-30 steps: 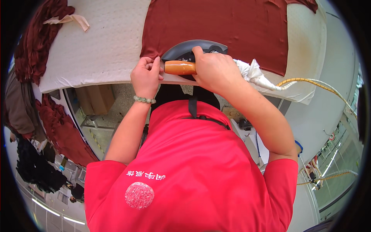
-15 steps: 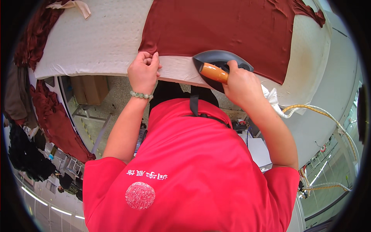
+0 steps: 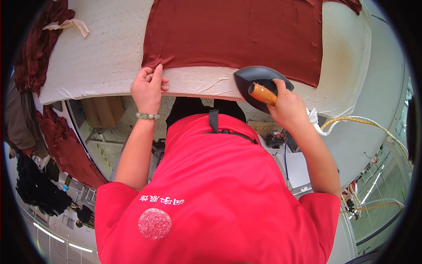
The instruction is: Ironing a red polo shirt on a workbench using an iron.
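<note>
A dark red fabric piece (image 3: pixel 233 35) lies spread on the white padded ironing table (image 3: pixel 101 57). At its near left corner my left hand (image 3: pixel 148 88) is closed, with thumb and forefinger pinching the edge; a beaded bracelet circles that wrist. My right hand (image 3: pixel 288 105) grips the orange-brown handle of a dark grey iron (image 3: pixel 255 78). The iron rests by the fabric's near edge, right of the middle, partly over the bare padding. Its soleplate is hidden. Small puckers show in the cloth near the pinched corner.
Crumpled dark red fabric (image 3: pixel 37 57) and a pale strip (image 3: pixel 72 25) lie at the table's left end. More red cloth (image 3: pixel 66 141) hangs below. A yellow-and-white hose (image 3: pixel 365 121) curves off to the right. Beneath the table stands a cardboard box (image 3: pixel 103 110).
The iron has slid right along the fabric's near edge and a little toward me. My left hand stays at the near left corner. The whole view has shifted slightly.
</note>
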Motion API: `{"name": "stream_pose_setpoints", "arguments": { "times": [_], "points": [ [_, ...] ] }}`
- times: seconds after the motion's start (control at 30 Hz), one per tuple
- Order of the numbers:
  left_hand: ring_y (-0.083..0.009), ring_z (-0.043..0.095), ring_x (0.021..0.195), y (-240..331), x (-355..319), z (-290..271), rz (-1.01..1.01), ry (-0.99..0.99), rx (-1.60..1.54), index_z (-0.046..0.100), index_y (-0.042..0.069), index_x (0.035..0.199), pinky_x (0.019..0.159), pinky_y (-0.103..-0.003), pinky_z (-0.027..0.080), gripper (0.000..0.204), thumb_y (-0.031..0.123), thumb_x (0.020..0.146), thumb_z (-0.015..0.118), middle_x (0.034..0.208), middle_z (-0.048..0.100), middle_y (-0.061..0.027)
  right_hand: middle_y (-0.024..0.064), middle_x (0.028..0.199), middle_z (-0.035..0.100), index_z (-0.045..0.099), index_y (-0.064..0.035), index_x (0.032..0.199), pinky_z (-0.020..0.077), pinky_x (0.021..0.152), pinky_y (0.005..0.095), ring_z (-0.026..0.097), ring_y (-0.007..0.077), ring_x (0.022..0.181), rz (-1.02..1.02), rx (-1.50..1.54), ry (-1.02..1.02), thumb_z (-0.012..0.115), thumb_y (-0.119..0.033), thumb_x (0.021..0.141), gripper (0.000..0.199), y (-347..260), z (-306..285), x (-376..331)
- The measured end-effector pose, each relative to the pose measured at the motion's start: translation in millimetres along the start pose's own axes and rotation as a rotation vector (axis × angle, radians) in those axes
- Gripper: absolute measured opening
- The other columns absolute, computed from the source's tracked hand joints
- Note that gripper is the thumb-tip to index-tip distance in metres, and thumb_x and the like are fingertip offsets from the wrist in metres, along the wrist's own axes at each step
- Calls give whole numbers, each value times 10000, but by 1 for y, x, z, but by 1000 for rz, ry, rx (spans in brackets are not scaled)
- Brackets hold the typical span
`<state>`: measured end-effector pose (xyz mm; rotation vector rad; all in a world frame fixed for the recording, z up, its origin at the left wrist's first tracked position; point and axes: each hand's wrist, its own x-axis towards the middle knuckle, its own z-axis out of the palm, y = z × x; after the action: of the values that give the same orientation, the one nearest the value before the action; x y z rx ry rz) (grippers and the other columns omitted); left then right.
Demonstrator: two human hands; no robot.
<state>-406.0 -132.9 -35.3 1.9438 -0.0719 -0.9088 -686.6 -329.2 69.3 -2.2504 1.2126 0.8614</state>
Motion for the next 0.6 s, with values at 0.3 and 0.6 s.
{"name": "stream_pose_setpoints", "arguments": {
  "times": [0.3, 0.6],
  "points": [
    [-126, 658, 548, 23, -15, 46, -239, -201, -174, 639, 9, 928, 469, -214, 458, 235, 223, 953, 732, 758, 717, -94, 224, 934, 723, 576, -32, 1295, 554, 755, 432, 723, 385, 899, 88, 378, 361, 800, -355, 862, 584, 25, 12, 3],
    [-119, 655, 558, 18, -12, 45, -157, -251, -133, 643, 19, 904, 493, -216, 466, 220, 216, 960, 723, 737, 711, -78, 215, 894, 728, 577, -45, 1271, 557, 748, 458, 712, 410, 876, 35, 225, 343, 789, -339, 864, 545, 0, 7, 23]
  ]
}}
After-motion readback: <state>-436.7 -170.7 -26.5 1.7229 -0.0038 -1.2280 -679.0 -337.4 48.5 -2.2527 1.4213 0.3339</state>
